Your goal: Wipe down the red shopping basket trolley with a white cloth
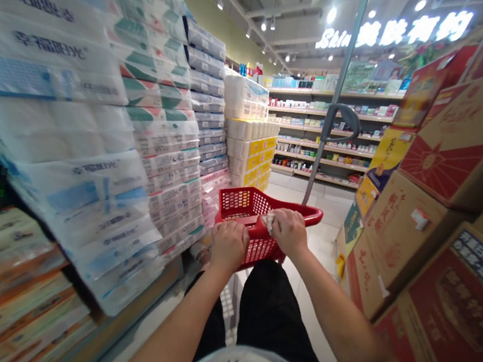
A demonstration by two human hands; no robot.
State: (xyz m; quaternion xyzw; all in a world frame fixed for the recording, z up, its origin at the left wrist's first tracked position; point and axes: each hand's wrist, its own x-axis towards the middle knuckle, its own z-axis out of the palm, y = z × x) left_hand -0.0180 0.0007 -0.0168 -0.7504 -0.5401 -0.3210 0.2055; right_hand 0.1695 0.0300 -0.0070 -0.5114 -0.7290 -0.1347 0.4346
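A red plastic shopping cart basket [241,196] with perforated walls is right in front of my knees. My left hand [229,244] is closed over the left part of its red handle. Farther right, my right hand [288,229] wraps the same handle [310,215]. A small crumpled whitish thing [269,221] shows at the right hand's fingers, too small to name surely. The palms and the underside of the grip are hidden.
Tall stacks of wrapped tissue packs [115,184] line the left side. Cardboard cartons [426,237] are piled on the right. Ahead are a grey upright post [335,98] with a dark loop, pale floor tiles [326,198] and stocked shelves [310,129].
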